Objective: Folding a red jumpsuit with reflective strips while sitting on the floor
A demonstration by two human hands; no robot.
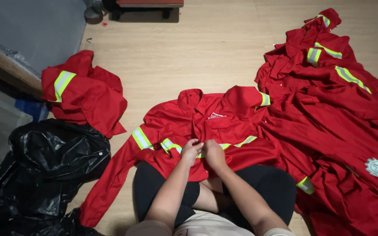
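Observation:
A red work shirt (184,118) with yellow-silver reflective stripes lies spread face up on the wooden floor in front of my crossed legs. My left hand (191,150) and my right hand (214,153) meet at the shirt's front opening, at the height of the reflective chest stripe. Both hands pinch the red cloth there, fingers bent. The shirt's left sleeve (110,183) stretches down toward the lower left. Its collar (190,97) points away from me.
A crumpled red shirt (84,94) lies at the left. A large heap of red shirts (337,113) fills the right side. A black plastic bag (44,166) sits at the lower left. Bare wooden floor (197,48) lies beyond.

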